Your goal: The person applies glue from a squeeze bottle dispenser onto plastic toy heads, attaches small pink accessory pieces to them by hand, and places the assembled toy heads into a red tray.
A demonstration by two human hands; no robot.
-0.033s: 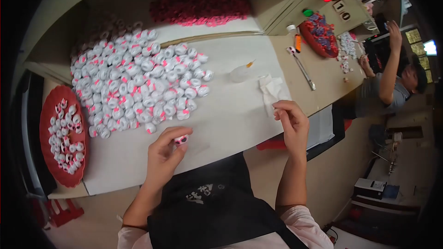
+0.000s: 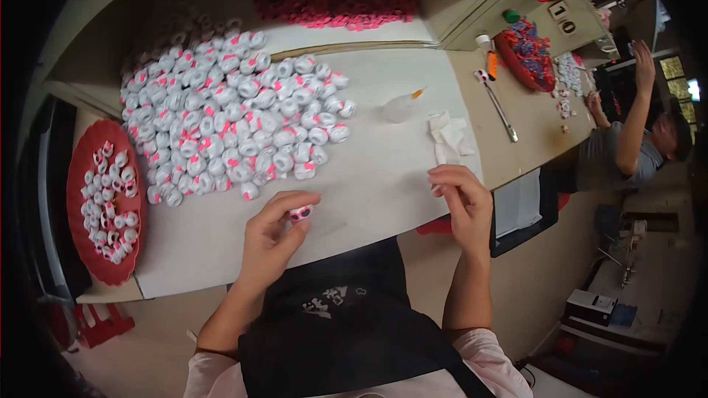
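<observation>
- My left hand (image 2: 274, 239) pinched a small white-and-pink piece (image 2: 301, 212) between thumb and fingertips, held just above the white table sheet (image 2: 369, 177) close to my body.
- My right hand (image 2: 464, 203) hovered at the sheet's right edge with its fingers curled narrow; whether anything sat between them I could not tell, it was too small to see.
- The grip on the piece looked slight, at the fingertips only. I judged that it could slip and roll off the near edge into my lap, since it was held so close to that edge.
- The big heap of white-and-pink pieces (image 2: 236, 114) lay just ahead of my left hand. A careless sweep of the wrist could have scattered it or mixed the piece in hand back among the others.
- The small squeeze bottle with an orange tip (image 2: 402, 107) lay on its side ahead of my right hand, beside a crumpled white tissue (image 2: 450, 136). A knock might have made it leak onto the sheet, I thought.
- The red tray (image 2: 77, 177) of similar pieces sat well to the left of my left hand, at the table's edge, where an elbow could have tipped it.
- The piece itself looked rounded and small, mostly white with bright pink markings and a dark spot or two, like those in the heap.
- A co-worker (image 2: 627, 147) sat well off to my right, one arm raised, apart from my hands.
</observation>
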